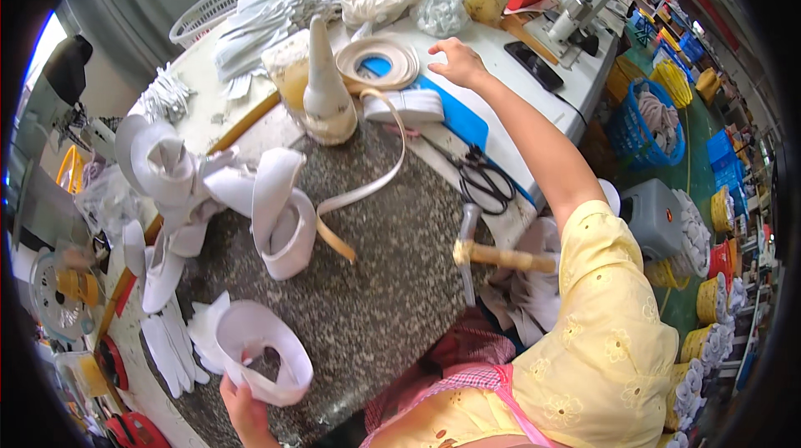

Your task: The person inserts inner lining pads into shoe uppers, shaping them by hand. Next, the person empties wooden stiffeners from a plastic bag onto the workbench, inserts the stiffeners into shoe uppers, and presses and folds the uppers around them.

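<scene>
In my left hand (244, 413), a white shoe upper (265, 352) with an oval opening is gripped by its near edge, over the granite slab. My right hand (457, 62) reaches across the table with fingers apart and nothing in them. Nearest to it are a clear plastic bag (440, 10) and a roll of off-white strip (403, 64). A loose strip (367, 192) curls down onto the slab. Behind the left hand stand another white upper (288, 235) and several stacked uppers (167, 166).
A hammer (509, 257) and black-handled scissors (486, 183) lie at the right of the granite slab (384, 264). A cone-topped pot (327, 102) stands at its far edge. Beyond are a phone (534, 65), white fabric pieces (259, 31) and a white basket (229, 2).
</scene>
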